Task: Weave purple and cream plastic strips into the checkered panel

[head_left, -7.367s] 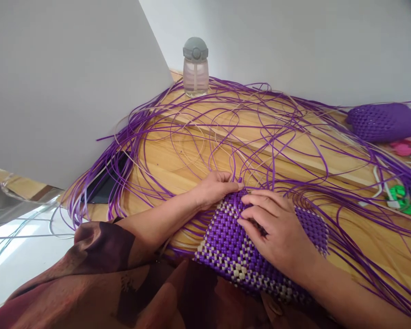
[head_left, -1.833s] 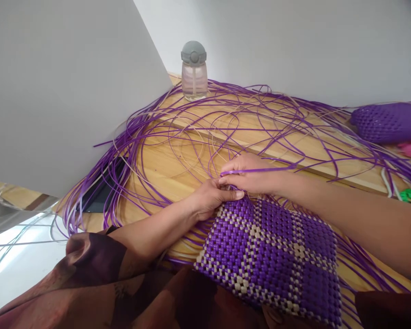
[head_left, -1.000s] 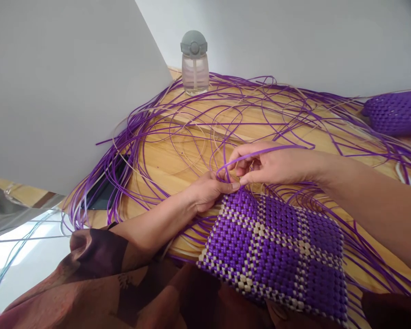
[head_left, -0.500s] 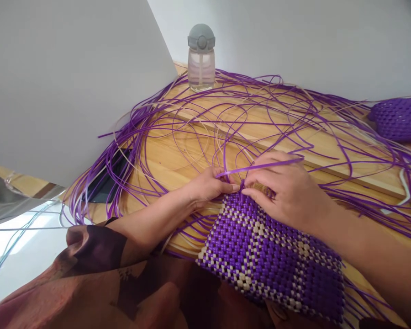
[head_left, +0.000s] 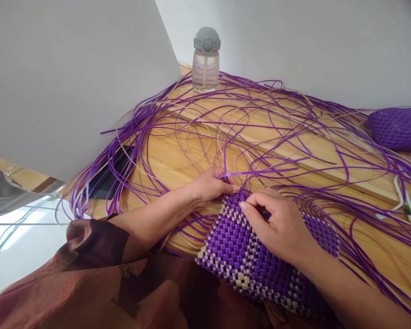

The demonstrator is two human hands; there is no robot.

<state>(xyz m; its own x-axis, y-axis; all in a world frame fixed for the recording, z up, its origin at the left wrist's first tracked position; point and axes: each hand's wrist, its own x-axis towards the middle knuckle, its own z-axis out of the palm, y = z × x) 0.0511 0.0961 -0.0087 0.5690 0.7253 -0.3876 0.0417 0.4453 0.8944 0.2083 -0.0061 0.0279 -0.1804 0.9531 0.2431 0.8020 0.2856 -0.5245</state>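
Note:
A woven mat-like piece (head_left: 231,240) of purple and cream plastic strips, in a checked pattern, lies tilted over my lap and the table's near edge. At its upper left corner my left hand (head_left: 214,185) is closed, thumb and fingers pinching a purple plastic strip (head_left: 260,172) against the weave. That strip's loose length sticks out to the right above the edge. My right hand (head_left: 277,221) rests over the weave's upper part, thumb and forefinger pinched on a short purple strip at the top edge; its other fingers are curled and partly hidden.
Long loose purple and cream strips (head_left: 150,107) arc across the wooden table (head_left: 167,151). A bottle with a grey lid (head_left: 206,68) stands at the back. A dark flat object (head_left: 106,180) lies under strips at left; a purple woven item (head_left: 397,128) sits at far right.
My right hand has come down and toward me from the top edge, over the weave. The loose strip end has dropped slightly. My left hand keeps its hold.

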